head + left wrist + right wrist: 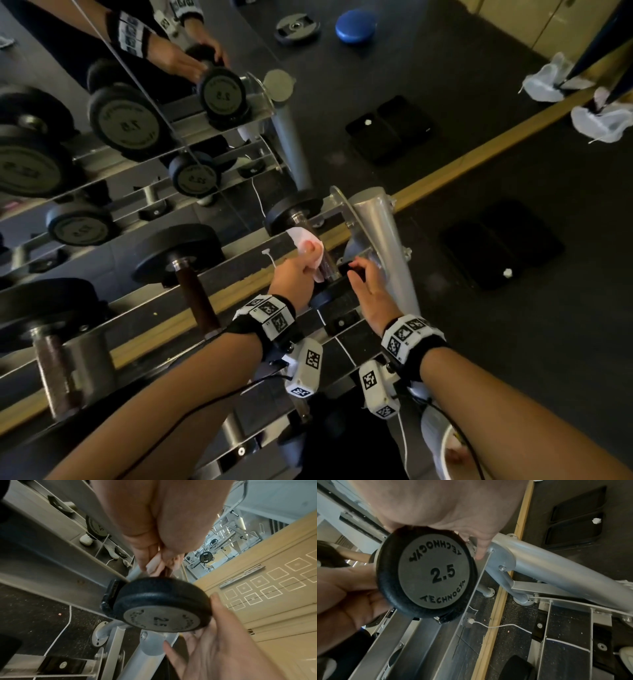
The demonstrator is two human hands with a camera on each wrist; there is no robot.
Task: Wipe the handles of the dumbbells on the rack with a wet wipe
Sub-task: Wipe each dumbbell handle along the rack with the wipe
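In the middle of the head view, at the right end of the rack (373, 219), lies a small dumbbell (329, 270). Its long axis runs from the upper left of the frame, where the far black disc (294, 210) sits, down to the lower right, where the near disc (337, 294) points toward the person. The discs are black and rubbery, and the flat grey end face (433, 573) carries the number 2.5 and raised letters around the rim. The handle (330, 265) between the discs is dark and mostly covered.

The left hand (296, 274) is closed around the handle with a white wet wipe (308, 245) folded under its thumb and fingers. The right hand (368, 287) holds the near disc, with curled fingers over its edge and the thumb on the other side.

A bigger dumbbell (188, 270) with a brown handle lies in the left part of the frame, parallel to the small one. Above the rack a mirror (120, 113) repeats the dumbbells and both hands.
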